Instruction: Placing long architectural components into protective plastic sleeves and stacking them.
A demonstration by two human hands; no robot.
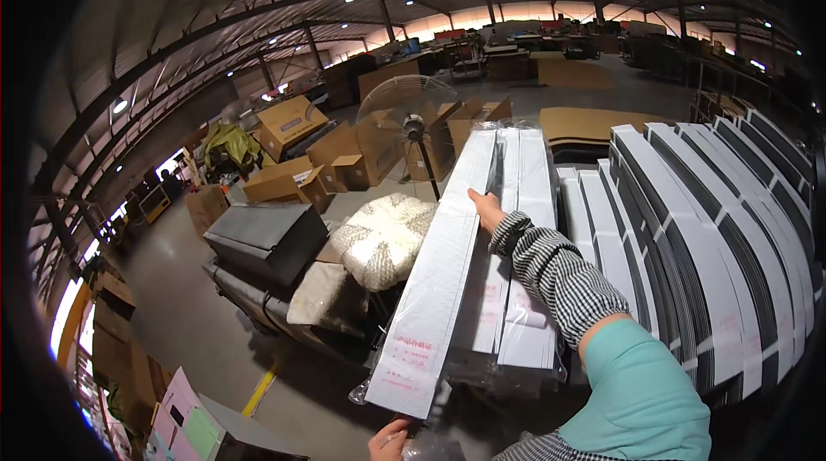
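A long, narrow white package point(439, 289) in clear plastic lies tilted on the left of a row of similar bagged packages, with red print at its near end. My right hand point(488, 210) grips its right edge partway along, thumb on top; the other fingers are partly hidden. At the near end my left hand point(389, 441) is closed, its fingers curled by loose clear plastic point(430, 444). Two more bagged white packages point(527, 289) lie just right of the first, partly under my right forearm in its checked sleeve cover.
Stacked white-banded dark bundles point(688, 246) fill the right side. Bubble wrap point(385, 241), a dark box point(265, 237) and a standing fan point(413, 125) are at the left and behind. Open cardboard boxes point(344, 160) lie farther back. Pink and green sheets point(191, 426) are at lower left.
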